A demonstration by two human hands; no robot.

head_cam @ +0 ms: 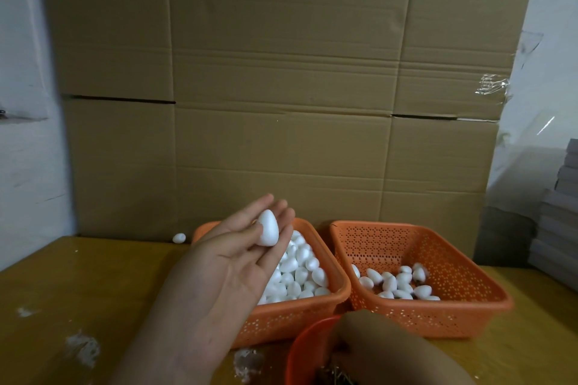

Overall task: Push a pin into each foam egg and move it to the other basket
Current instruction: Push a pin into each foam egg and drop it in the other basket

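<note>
We take the left orange basket (312, 311) as our landmark. Far to its left, on the smooth yellow-brown tabletop (93, 278), we see white crumbs of foam (83, 347), flaky and scattered. Behind the basket's left corner a stray foam egg (179, 238) lies alone on the table, just before the cardboard wall (281, 87), which is matte brown, creased and flat.

Over the basket's left side our left hand (231, 259) is raised palm up, fingers nearly straight, the thumb pressing one foam egg (268, 228) against them. The egg is white, matte, smooth and pointed at its upper end. This hand hides much of the basket's left half.

The basket itself is perforated plastic with rounded corners, heaped with many white foam eggs (305, 272).

Touching or just beside its right wall stands the right orange basket (444, 309), of the same perforated make, holding a thin layer of eggs (397, 284) on its floor.

In front of the landmark's right corner sits a round red bowl (305, 344) with thin metal pins (331, 373) inside. Our right hand (384, 347) reaches down into it and covers it; we cannot tell how its fingers lie.

Far right, grey flat slabs (560, 222) are stacked at the wall.
</note>
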